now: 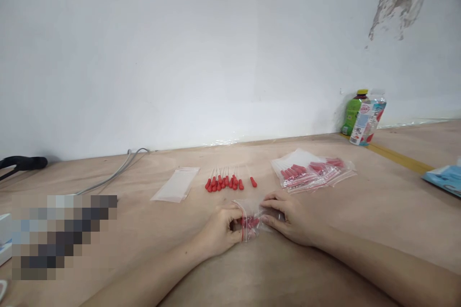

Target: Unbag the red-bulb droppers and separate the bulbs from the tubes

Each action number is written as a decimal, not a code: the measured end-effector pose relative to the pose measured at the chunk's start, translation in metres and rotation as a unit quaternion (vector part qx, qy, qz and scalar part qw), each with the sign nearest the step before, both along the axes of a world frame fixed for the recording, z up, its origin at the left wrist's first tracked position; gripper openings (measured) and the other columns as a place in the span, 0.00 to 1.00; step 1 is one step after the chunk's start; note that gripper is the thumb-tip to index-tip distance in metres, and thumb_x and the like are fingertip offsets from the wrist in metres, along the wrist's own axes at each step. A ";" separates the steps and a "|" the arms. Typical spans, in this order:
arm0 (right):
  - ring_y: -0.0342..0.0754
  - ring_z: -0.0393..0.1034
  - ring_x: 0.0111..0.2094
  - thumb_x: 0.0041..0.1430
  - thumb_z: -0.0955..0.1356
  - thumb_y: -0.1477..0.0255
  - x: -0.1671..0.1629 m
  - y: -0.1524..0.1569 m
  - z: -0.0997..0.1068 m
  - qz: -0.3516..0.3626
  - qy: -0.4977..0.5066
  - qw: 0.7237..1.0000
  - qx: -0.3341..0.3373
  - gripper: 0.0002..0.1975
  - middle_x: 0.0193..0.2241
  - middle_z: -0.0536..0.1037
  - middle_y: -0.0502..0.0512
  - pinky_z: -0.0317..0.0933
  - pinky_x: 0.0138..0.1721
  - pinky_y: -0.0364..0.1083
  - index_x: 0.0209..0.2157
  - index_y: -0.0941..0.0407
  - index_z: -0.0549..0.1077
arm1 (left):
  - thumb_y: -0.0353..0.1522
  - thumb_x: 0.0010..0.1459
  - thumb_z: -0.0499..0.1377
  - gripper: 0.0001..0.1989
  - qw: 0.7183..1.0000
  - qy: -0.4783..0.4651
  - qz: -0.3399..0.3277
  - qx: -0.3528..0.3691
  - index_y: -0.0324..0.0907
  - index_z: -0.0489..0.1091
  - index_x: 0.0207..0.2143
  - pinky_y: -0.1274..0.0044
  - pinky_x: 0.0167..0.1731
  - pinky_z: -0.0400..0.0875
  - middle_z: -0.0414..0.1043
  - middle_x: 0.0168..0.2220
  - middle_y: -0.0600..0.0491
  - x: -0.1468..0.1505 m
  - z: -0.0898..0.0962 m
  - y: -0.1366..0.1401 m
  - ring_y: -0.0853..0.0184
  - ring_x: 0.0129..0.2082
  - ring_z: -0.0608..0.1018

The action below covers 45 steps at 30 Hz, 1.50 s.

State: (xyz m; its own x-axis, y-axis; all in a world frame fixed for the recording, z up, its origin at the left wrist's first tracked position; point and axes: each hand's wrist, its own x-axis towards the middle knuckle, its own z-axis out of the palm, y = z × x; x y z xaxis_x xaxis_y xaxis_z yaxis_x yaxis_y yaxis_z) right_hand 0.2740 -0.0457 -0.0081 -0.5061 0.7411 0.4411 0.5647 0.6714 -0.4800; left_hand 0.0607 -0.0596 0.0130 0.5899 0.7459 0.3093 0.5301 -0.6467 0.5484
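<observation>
Between my hands, just above the table, is a clear zip bag (pixel 260 224) with a red seal line and red-bulbed droppers (pixel 253 222) showing inside it. My left hand (pixel 221 229) is closed on the bag's mouth, its fingers and thumb curled around the bulb ends. From the other side, my right hand (pixel 288 220) grips the far end of the bag between thumb and fingers. Beyond them lies a row of loose droppers (pixel 225 182) with red bulbs toward me, one dropper (pixel 253 182) a little apart on the right.
Flat unfilled zip bags (pixel 176 184) lie at left. Filled bags of droppers (pixel 311 170) overlap at right. Two bottles (pixel 368 122) stand by the wall, near a blue packet (pixel 444 180). A grey cable (pixel 117 172) and a black object (pixel 23 163) are at far left.
</observation>
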 end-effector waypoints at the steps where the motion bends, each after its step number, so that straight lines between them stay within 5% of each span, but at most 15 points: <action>1: 0.49 0.64 0.40 0.54 0.64 0.67 0.001 0.000 0.000 0.002 -0.002 1.000 -0.002 0.13 0.39 0.71 0.59 0.60 0.43 0.49 0.40 0.56 0.72 | 0.37 0.53 0.57 0.10 1.000 0.006 0.012 0.006 0.39 0.72 0.28 0.81 0.25 0.61 0.68 0.25 0.53 -0.001 -0.001 0.000 0.71 0.26 0.68; 5: 0.50 0.64 0.43 0.54 0.65 0.66 0.004 0.000 0.000 0.025 -0.012 1.000 -0.009 0.16 0.41 0.70 0.59 0.59 0.44 0.49 0.43 0.56 0.70 | 0.34 0.58 0.50 0.11 0.998 0.036 0.032 0.036 0.39 0.69 0.31 0.79 0.27 0.63 0.67 0.26 0.53 -0.009 0.000 -0.002 0.70 0.26 0.67; 13: 0.50 0.63 0.44 0.55 0.63 0.64 0.005 0.000 0.000 0.042 -0.021 0.999 -0.005 0.17 0.42 0.69 0.60 0.58 0.46 0.50 0.46 0.55 0.69 | 0.35 0.58 0.51 0.14 0.991 0.080 -0.059 0.088 0.42 0.65 0.45 0.72 0.43 0.65 0.68 0.41 0.47 -0.020 0.004 0.000 0.63 0.43 0.69; 18: 0.51 0.63 0.44 0.55 0.63 0.65 0.005 0.001 -0.003 0.044 -0.016 0.999 -0.004 0.17 0.43 0.69 0.59 0.58 0.47 0.51 0.46 0.55 0.69 | 0.30 0.60 0.45 0.12 0.993 0.068 -0.009 0.099 0.41 0.67 0.40 0.75 0.38 0.66 0.67 0.37 0.48 -0.021 -0.001 -0.001 0.66 0.37 0.70; 24: 0.50 0.62 0.44 0.55 0.63 0.64 0.005 0.000 -0.002 0.043 -0.024 0.999 -0.005 0.17 0.43 0.68 0.60 0.58 0.47 0.50 0.45 0.56 0.69 | 0.32 0.59 0.50 0.12 0.992 0.086 -0.065 0.071 0.44 0.66 0.44 0.77 0.43 0.65 0.67 0.42 0.50 -0.023 0.005 0.002 0.66 0.43 0.69; 31: 0.49 0.62 0.44 0.55 0.63 0.65 0.005 0.000 -0.001 0.046 -0.026 0.999 -0.003 0.17 0.42 0.69 0.59 0.58 0.47 0.49 0.45 0.56 0.69 | 0.29 0.60 0.44 0.13 0.989 0.082 -0.013 0.126 0.41 0.66 0.41 0.77 0.38 0.66 0.67 0.38 0.48 -0.027 -0.004 0.002 0.67 0.38 0.71; 37: 0.49 0.62 0.44 0.55 0.64 0.65 0.005 0.000 -0.001 0.042 -0.029 0.999 -0.008 0.17 0.42 0.69 0.59 0.58 0.47 0.49 0.45 0.56 0.70 | 0.32 0.59 0.50 0.11 0.988 0.086 -0.078 0.106 0.43 0.66 0.43 0.75 0.45 0.65 0.69 0.41 0.50 -0.027 0.001 0.004 0.66 0.44 0.70; 45: 0.49 0.62 0.44 0.55 0.64 0.65 0.005 -0.002 0.001 0.038 -0.035 0.999 -0.017 0.17 0.43 0.69 0.59 0.57 0.47 0.48 0.45 0.57 0.70 | 0.29 0.59 0.48 0.13 0.989 0.067 -0.036 0.126 0.42 0.66 0.46 0.76 0.41 0.67 0.68 0.42 0.48 -0.039 0.006 0.008 0.68 0.40 0.71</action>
